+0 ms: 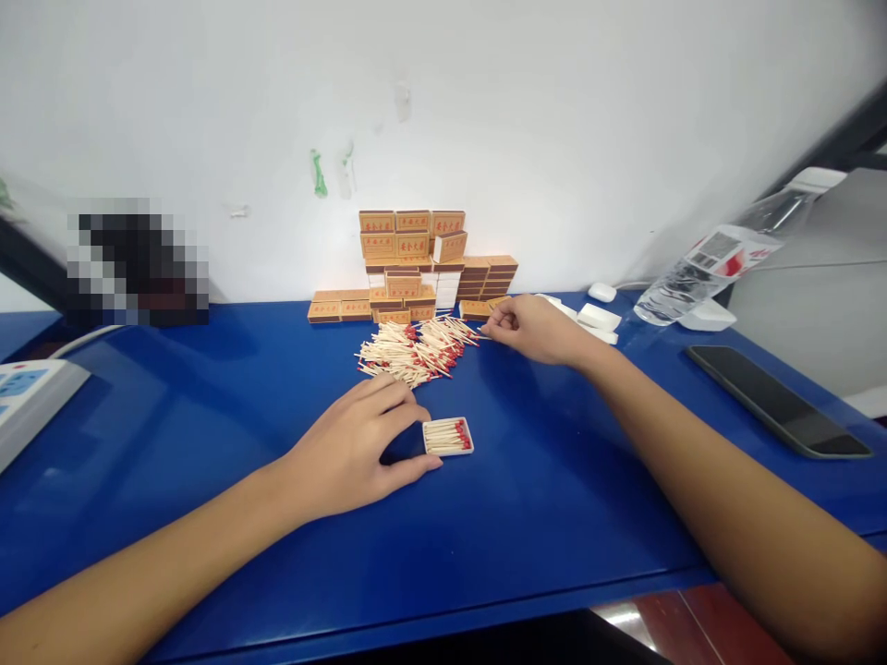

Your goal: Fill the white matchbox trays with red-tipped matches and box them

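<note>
A small white matchbox tray [449, 453] lies on the blue table, filled with a row of red-headed matches [443, 435]. My left hand [367, 443] grips its left end, thumb at the near edge and index finger at the far corner. Beyond it spreads a loose pile of matches [408, 351], heads pointing various ways. At the pile's right side my right hand [530, 330] is closed in a pinch, with a match [483, 335] at its fingertips. Yellow-orange matchboxes [378, 244] stand stacked behind the pile, against the wall.
White empty-looking trays [599, 318] sit right of the stack, partly behind my right hand. Further right are a tilted plastic water bottle [721, 259] and a phone [776, 402]. A white power strip [34, 397] lies at the left edge. The table's front edge [443, 617] runs nearest me.
</note>
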`<state>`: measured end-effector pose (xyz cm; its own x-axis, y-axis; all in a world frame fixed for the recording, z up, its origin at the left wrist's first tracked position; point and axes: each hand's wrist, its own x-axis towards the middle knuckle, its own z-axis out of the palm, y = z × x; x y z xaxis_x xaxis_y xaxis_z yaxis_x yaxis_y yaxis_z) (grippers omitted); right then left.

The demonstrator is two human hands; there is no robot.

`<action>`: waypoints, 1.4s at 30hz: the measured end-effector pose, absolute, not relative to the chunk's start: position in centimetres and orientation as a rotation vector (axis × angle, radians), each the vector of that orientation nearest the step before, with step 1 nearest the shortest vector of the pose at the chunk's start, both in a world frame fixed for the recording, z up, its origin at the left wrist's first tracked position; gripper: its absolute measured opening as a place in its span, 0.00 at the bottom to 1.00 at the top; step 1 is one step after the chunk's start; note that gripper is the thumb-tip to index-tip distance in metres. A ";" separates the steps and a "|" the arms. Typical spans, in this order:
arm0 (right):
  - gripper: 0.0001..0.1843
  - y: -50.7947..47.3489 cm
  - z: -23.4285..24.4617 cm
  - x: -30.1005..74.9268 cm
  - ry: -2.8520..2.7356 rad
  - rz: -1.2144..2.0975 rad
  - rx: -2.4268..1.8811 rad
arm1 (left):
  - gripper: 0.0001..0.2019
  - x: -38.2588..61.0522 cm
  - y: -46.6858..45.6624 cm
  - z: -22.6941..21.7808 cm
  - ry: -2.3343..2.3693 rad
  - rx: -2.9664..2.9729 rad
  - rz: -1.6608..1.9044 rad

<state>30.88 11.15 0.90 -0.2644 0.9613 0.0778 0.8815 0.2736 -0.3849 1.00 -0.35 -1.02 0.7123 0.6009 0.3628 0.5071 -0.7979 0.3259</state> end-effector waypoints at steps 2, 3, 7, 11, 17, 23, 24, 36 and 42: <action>0.10 11.1 0.8 31.1 -2.300 0.370 -1.646 | 0.14 1.0 -0.4 -1.0 0.887 2.723 0.683; 0.09 11.0 0.7 31.2 -2.322 0.367 -1.624 | 0.14 1.0 -0.4 -1.0 0.885 2.725 0.682; 0.08 10.8 0.3 31.2 -2.385 0.351 -1.530 | 0.15 1.1 -0.4 -1.0 0.885 2.719 0.676; 0.07 10.7 -0.1 31.1 -2.412 0.333 -1.490 | 0.14 1.1 -0.4 -1.0 0.888 2.722 0.669; 0.08 11.1 -0.9 31.6 -2.371 0.307 -1.490 | 0.15 1.0 -0.4 -1.0 0.885 2.726 0.669; 0.08 11.3 -0.9 31.8 -2.432 0.266 -1.487 | 0.14 1.1 -0.3 -1.0 0.889 2.725 0.666; 0.08 11.2 -0.8 31.8 -2.440 0.268 -1.491 | 0.14 1.1 -0.2 -1.0 0.890 2.727 0.668; 0.13 8.1 1.7 31.4 -2.475 0.379 -1.418 | 0.15 1.5 -1.0 -0.6 0.739 2.579 0.714; 0.18 4.7 3.7 29.9 -2.613 0.889 -1.264 | 0.12 1.7 -1.2 -0.1 0.886 2.628 0.905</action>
<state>29.88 4.73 3.70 -0.6485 0.7458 -0.1524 0.6840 0.4831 -0.5466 1.66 -1.17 -0.09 0.6275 0.6094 0.4846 0.4717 -0.7928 0.3861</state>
